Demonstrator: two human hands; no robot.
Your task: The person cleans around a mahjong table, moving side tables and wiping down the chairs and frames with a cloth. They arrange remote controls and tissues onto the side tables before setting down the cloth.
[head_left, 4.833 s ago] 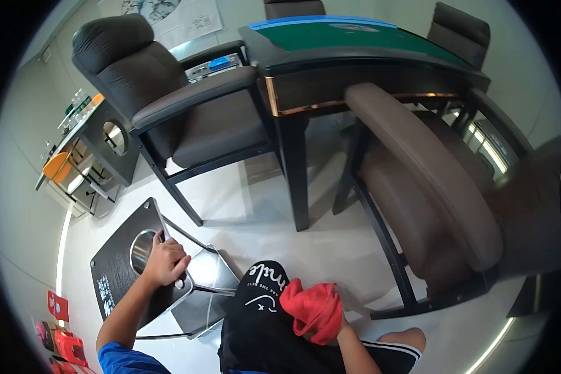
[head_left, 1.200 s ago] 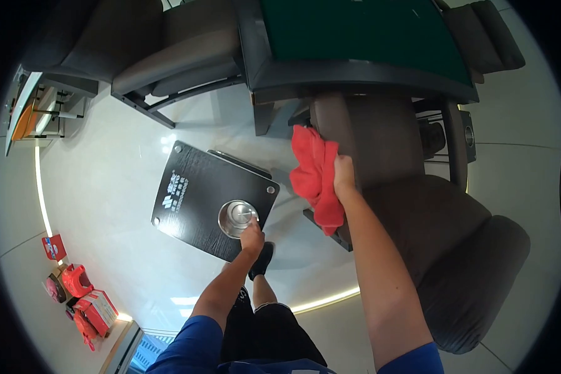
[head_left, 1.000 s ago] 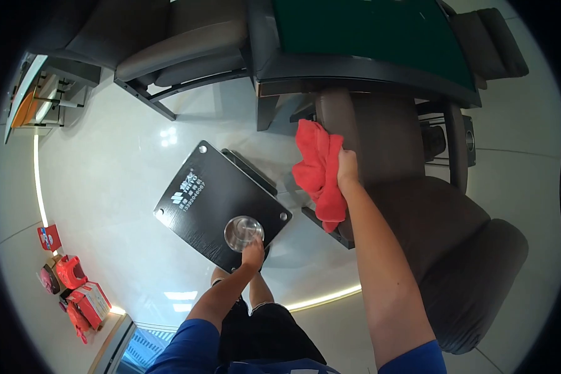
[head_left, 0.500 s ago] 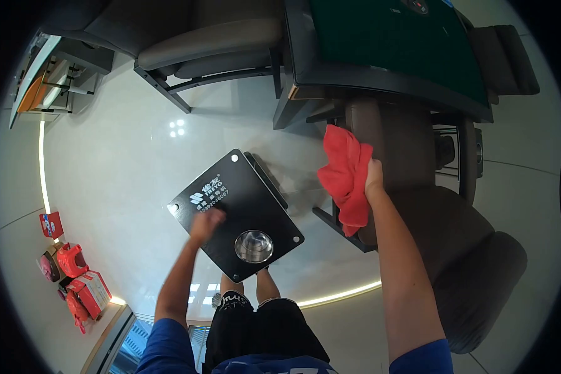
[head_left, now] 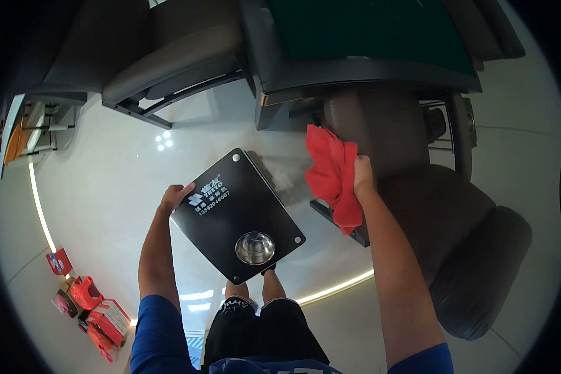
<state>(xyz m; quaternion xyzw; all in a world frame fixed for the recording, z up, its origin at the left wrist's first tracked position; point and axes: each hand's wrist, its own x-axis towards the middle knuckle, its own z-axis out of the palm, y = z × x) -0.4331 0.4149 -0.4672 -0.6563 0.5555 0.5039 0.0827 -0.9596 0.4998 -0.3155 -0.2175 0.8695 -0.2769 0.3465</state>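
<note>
In front of my legs stands a small black side table (head_left: 246, 202) with white lettering and round fittings at its corners. My left hand (head_left: 176, 198) grips its left corner, thumb on top, the other fingers partly hidden at the edge. A shiny round metal bowl (head_left: 255, 249) is set into or on the tabletop near my side; I cannot tell which. Out to the right, my right hand (head_left: 363, 175) is closed around a bunched red cloth (head_left: 333, 177), which hangs beside a brown chair seat and apart from the side table.
A green-topped table (head_left: 371, 34) with a dark frame is at the top. Brown padded chairs (head_left: 411, 140) stand at right, and another chair (head_left: 181, 47) at upper left. Red boxes and bags (head_left: 109, 321) lie on the floor at lower left.
My left hand has moved from above the tabletop to its left corner and taken hold there. The view has shifted; the red cloth is still in my right hand.
</note>
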